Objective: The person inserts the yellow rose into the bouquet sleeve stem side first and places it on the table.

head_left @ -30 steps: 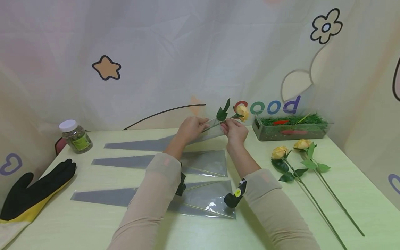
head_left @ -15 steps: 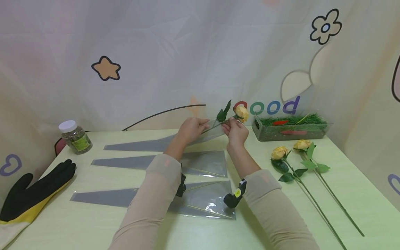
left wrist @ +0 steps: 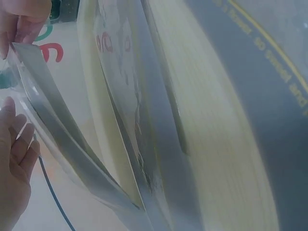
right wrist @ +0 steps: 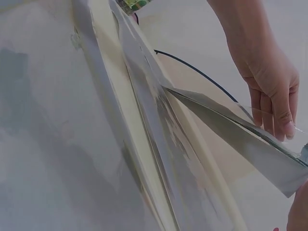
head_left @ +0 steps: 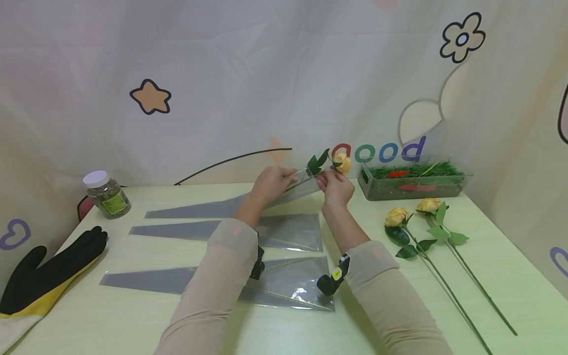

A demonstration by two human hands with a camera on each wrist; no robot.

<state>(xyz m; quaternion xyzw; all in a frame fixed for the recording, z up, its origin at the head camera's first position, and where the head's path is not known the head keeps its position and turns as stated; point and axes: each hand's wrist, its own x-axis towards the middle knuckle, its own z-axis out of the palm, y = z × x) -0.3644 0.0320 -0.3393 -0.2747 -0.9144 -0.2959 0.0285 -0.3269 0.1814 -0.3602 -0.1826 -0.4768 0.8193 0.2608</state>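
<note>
A yellow artificial rose (head_left: pixel 341 163) with dark green leaves (head_left: pixel 316 164) slants into the mouth of a clear and grey flower sleeve (head_left: pixel 195 209). My left hand (head_left: pixel 271 184) pinches the sleeve's clear upper edge between thumb and fingers. Just under the bloom, my right hand (head_left: pixel 336 189) pinches the rose's stem, close to the sleeve's other edge. The left wrist view shows the left hand (left wrist: pixel 14 168) beside the raised sleeve (left wrist: pixel 62 139), which gapes lengthwise. In the right wrist view the stem lies inside the sleeve (right wrist: pixel 231 130), and the right hand (right wrist: pixel 299 211) is mostly cut off.
Two more sleeves (head_left: pixel 288 224) (head_left: pixel 146 280) lie flat nearer the person. Two yellow roses (head_left: pixel 397 217) (head_left: pixel 429 205) lie at right, before a clear planter box (head_left: pixel 412 190) of artificial grass. At left are a lidded jar (head_left: pixel 108 195) and a black-and-yellow glove (head_left: pixel 53 271).
The rose has slid slightly left and down, its leaves now at the sleeve's mouth. The sleeve's narrow tail has shifted a little left. Both hands stay nearly in place.
</note>
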